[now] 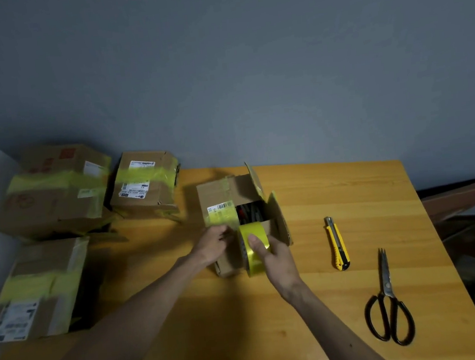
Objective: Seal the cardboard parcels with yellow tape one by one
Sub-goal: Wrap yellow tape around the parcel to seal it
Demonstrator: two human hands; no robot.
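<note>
right hand (275,260): you grip the yellow tape roll (254,247), against the open parcel (217,194)
left hand (214,243): on parcel, just beside roll; grip unclear

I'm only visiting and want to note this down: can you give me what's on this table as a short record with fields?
Table: wooden
Open parcel: middle of table, flaps up, dark contents showing
Right grip: bare hand holding the yellow tape roll against the parcel's near side
Left grip: bare hand at the parcel's near left edge, beside the roll; hold unclear
Sealed parcels: three, at the left, yellow-taped
Tools: utility knife and scissors, right of the parcel, untouched
</note>
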